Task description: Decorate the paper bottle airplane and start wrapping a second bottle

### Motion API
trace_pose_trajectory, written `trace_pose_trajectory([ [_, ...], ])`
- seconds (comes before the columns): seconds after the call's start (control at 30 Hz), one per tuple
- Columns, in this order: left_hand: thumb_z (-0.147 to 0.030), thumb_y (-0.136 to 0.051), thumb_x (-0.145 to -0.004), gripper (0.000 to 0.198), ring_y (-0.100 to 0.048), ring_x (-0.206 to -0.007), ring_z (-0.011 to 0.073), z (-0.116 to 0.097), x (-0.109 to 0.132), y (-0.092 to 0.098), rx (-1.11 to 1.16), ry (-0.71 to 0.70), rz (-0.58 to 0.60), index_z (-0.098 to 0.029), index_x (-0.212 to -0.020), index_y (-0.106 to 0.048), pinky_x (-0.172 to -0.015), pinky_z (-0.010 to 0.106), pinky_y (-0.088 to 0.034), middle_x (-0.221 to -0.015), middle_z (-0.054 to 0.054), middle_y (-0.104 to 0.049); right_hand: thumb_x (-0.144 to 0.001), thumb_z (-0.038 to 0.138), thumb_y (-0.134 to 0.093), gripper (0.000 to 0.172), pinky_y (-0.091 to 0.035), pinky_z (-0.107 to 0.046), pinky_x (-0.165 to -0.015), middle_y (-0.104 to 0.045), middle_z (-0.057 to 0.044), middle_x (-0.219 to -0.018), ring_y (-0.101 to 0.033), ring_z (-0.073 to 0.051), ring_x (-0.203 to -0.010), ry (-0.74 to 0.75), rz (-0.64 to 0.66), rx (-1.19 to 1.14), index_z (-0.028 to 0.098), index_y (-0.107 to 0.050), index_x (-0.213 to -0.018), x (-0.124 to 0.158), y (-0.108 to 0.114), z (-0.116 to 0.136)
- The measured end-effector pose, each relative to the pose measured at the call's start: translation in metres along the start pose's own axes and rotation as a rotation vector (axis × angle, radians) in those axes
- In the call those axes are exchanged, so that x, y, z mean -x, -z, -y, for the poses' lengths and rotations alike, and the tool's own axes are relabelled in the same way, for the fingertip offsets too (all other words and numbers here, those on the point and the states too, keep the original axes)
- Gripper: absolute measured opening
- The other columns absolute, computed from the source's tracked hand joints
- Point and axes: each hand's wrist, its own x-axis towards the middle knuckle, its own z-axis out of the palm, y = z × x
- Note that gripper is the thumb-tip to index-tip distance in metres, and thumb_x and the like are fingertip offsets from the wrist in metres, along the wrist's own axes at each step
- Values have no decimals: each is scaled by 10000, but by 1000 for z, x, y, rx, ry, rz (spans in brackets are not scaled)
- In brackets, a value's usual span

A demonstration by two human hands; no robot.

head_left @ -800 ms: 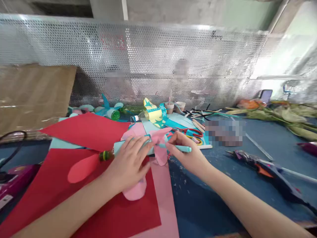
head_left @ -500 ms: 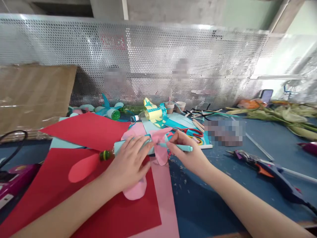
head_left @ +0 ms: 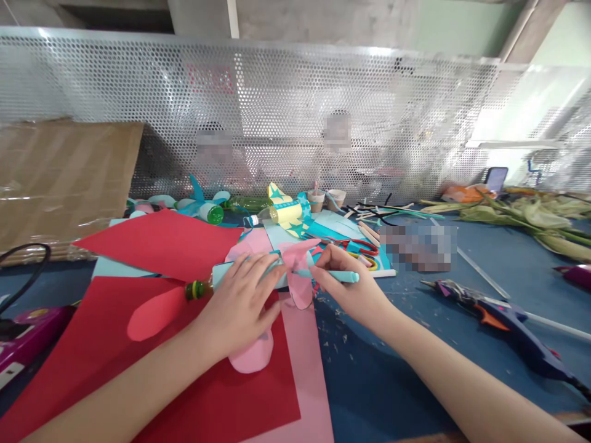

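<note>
Head view, left hand: the left hand (head_left: 240, 301) is laid over the bottle (head_left: 222, 271), fingers draped across it and holding it down on the sheets.
Head view, right hand: the right hand (head_left: 353, 294) is closed around the pen (head_left: 339, 276) in a writing grip, with the tip brought to the pink piece (head_left: 300, 290).
Bottle: it lies on its side between the two hands, wrapped in pale blue paper, with a green cap (head_left: 196, 289) showing at its left end.
Step, grip: a round body is judged likely to roll, so steady downward pressure from the left hand is advised while the pen is worked.
Step, pen: the pink piece looks thin and unsupported where it hangs off the bottle; light strokes, made close to the wrapped body, are judged safest against creasing.
Pink piece: a matt sheet material cut to a rounded lobe, seemingly fixed to the bottle; how it is fixed cannot be told.
Sheets: flat red sheets (head_left: 175, 243) and a long pink strip (head_left: 307, 363) are spread beneath; a coral oval cut-out (head_left: 152, 315) lies beside the cap.
Table: a dark blue top (head_left: 392, 375), dusted with small scraps.
Tools nearby: a glue gun (head_left: 501, 320) lies to the right, well apart from the hands; red-handled scissors (head_left: 364, 245) lie beyond the pen.
Backdrop: a perforated metal screen (head_left: 277, 104), shiny and rigid, with cardboard (head_left: 60, 172) leaned against it.
</note>
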Motion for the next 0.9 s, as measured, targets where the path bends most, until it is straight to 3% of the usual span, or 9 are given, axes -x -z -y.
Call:
trace_pose_trajectory([
  [0.9,-272,-524,-893,438,-524,-1228,337,0,1,-1,29,25,2,-171,-1320,-523,-1050,585,-399,-1334,162,-577,-837,282,-567,174,-343,-248,-539,-500,51,-641,-442,-107,-566,14,18,2,225,-449,-722,0,1,1],
])
